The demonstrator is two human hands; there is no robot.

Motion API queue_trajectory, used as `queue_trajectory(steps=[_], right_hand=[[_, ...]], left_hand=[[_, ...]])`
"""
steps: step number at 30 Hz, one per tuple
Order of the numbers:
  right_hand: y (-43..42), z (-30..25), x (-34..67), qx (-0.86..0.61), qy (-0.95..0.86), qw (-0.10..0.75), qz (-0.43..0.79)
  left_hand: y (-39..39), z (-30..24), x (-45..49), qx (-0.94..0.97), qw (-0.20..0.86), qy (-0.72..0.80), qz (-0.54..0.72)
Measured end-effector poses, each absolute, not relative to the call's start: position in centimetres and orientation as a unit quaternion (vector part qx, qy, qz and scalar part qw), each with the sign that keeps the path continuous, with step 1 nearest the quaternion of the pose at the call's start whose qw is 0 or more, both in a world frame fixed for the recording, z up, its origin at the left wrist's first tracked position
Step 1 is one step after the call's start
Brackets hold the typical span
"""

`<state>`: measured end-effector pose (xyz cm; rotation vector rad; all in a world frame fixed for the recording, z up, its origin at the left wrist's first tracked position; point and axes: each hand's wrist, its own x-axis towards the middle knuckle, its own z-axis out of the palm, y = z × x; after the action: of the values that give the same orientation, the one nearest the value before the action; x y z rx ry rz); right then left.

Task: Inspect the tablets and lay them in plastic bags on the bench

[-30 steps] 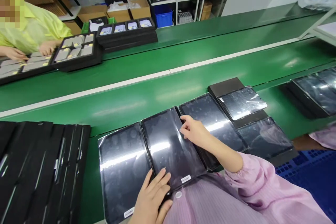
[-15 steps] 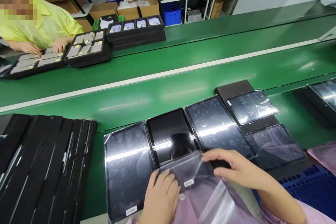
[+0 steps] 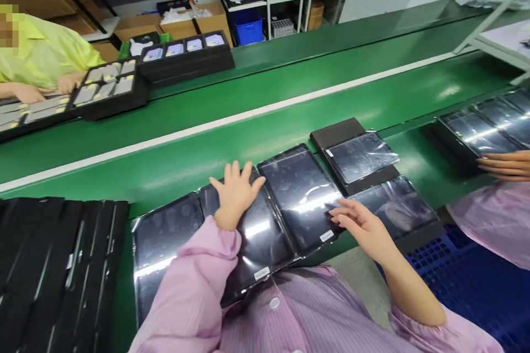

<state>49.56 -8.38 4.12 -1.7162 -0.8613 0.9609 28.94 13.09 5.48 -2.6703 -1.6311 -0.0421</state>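
My left hand [image 3: 237, 193], fingers spread, lies over the upper part of the middle tablet [image 3: 265, 237], which has clear film over its dark screen and a white label at its near edge. Beside it on the left is another film-covered tablet [image 3: 165, 237], partly hidden by my sleeve. A third tablet [image 3: 300, 193] lies to the right. Over its right edge is my right hand [image 3: 360, 226], fingers loosely bent and apart, holding nothing I can see; whether it touches the film I cannot tell.
Black trays [image 3: 53, 270] are stacked at the left. To the right, a small tablet [image 3: 360, 155] rests on a black foam tray [image 3: 337, 131], near another tablet [image 3: 393, 204]. A co-worker's hand [image 3: 505, 165] touches more tablets at far right. Across the green bench [image 3: 281, 127] sits a person in yellow.
My left hand has gone from the near edge of the middle tablet up to its far part. The clear film now lies flat over that tablet. My right hand has let go of the film.
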Motion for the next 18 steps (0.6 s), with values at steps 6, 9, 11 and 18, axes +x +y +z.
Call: queue_trajectory(steps=[6, 9, 11, 18], right_hand=[[-9.9, 3.5, 52.1, -0.713, -0.292, 0.54, 0.339], [-10.2, 3.3, 52.7, -0.705, -0.257, 0.573, 0.331], [-10.1, 3.2, 52.9, -0.697, -0.246, 0.584, 0.334], [-9.6, 3.2, 52.9, -0.695, -0.241, 0.582, 0.348]], left_hand=[[13.5, 6.2, 24.8, -0.795, 0.06, -0.599, -0.067], [9.9, 6.5, 26.0, -0.879, 0.075, -0.454, -0.122], [6.3, 6.4, 28.3, -0.947, 0.026, -0.288, -0.142], [0.6, 5.4, 34.3, -0.99, -0.035, -0.117, -0.074]])
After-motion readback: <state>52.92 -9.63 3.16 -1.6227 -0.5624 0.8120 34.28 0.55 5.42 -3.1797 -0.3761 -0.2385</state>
